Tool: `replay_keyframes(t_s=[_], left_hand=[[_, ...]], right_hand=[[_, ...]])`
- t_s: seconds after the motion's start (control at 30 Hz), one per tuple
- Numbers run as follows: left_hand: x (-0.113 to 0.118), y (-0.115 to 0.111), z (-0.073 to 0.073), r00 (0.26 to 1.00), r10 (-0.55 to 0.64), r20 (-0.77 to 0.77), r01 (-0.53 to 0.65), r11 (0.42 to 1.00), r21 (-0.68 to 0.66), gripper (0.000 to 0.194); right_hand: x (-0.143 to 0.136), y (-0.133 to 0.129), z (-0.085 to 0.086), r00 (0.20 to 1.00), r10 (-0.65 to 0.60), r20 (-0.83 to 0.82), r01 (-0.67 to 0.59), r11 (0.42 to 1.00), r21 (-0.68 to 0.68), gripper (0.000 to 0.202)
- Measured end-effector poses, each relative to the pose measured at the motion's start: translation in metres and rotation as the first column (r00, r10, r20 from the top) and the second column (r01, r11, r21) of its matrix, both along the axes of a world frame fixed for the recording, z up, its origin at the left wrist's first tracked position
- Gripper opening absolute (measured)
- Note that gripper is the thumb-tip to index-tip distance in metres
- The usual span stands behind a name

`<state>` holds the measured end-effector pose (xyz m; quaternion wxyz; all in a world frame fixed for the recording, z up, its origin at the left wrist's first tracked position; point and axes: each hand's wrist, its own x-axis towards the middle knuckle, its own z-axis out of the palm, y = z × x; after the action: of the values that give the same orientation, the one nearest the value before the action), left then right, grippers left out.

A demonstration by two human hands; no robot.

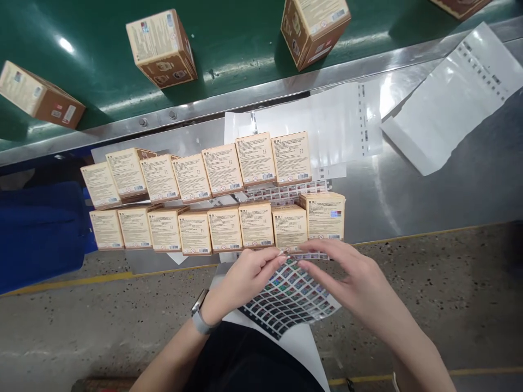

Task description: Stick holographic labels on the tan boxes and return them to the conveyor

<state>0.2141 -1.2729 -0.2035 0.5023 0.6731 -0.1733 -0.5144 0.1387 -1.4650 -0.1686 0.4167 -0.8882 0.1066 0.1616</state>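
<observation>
A sheet of small shiny stickers (300, 291) hangs curved in front of the table edge, green and pink glints on its upper part. My left hand (249, 275), with a watch on the wrist, pinches the sheet's top edge between thumb and index finger. Beside it, my right hand (347, 269) has thumb and index finger apart at the same edge, with no sticker clearly visible between them. Just beyond my fingers stands a cream-and-brown box (324, 218) bearing one shiny sticker. The neighbouring box (290, 226) shows printed text and no shiny sticker.
Two rows of similar boxes (194, 231) stand on the metal table (368, 201). Beyond its metal rail, a green conveyor (232, 38) carries more boxes (161, 49). White backing sheets (453, 98) lie at the right. A blue bin (41, 228) is at left.
</observation>
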Motion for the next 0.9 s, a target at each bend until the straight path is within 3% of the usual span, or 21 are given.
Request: replay_keyframes(t_s=[0.17,0.47,0.67,0.8,0.9], left_hand=[[-0.004,-0.004,-0.001,0.999,-0.034,-0.008,0.034,0.999,0.005,0.035],[-0.003,-0.005,-0.001,0.998,-0.062,-0.021,0.062,0.998,-0.031,0.03],[-0.004,-0.002,-0.001,0.989,-0.094,-0.112,0.091,0.995,-0.029,0.025],[-0.007,0.001,-0.003,0.993,-0.07,-0.091,0.072,0.997,0.019,0.025],[-0.006,0.003,-0.006,0.996,-0.059,-0.069,0.065,0.995,0.081,0.03]], right_hand=[[0.007,0.006,-0.002,0.972,0.089,0.217,-0.072,0.994,-0.088,0.008],[0.002,0.007,-0.006,0.98,0.095,0.177,-0.079,0.992,-0.096,0.01],[0.003,0.015,-0.009,0.971,0.109,0.212,-0.09,0.991,-0.095,0.009],[0.001,0.018,-0.011,0.962,0.096,0.256,-0.073,0.993,-0.096,0.009],[-0.004,0.013,-0.009,0.971,0.023,0.237,-0.02,1.0,-0.017,0.009]])
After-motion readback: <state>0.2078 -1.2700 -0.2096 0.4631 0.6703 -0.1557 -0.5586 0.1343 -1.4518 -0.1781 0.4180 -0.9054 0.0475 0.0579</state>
